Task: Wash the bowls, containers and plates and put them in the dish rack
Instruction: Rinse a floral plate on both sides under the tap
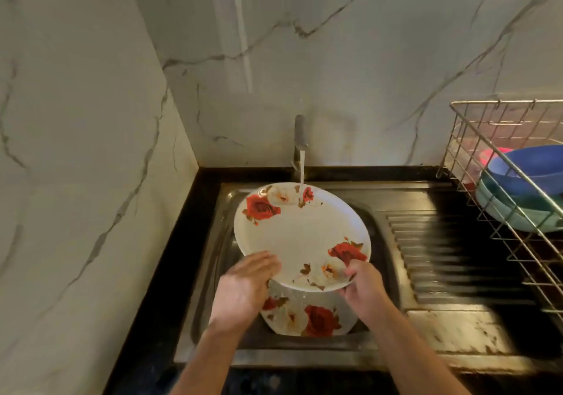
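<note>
Running tap [300, 138] against marble wall [335, 59]; steel sink [377, 211], perhaps wet drainboard [441, 242].

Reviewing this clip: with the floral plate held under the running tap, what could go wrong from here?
1. The wet floral plate is held only at its near rim by the left hand and right hand; it might slip onto the second plate in the sink.
2. Water from the tap strikes the tilted plate's far edge and may splash out.
3. The dish rack already holds bowls, so space looks tight.
</note>
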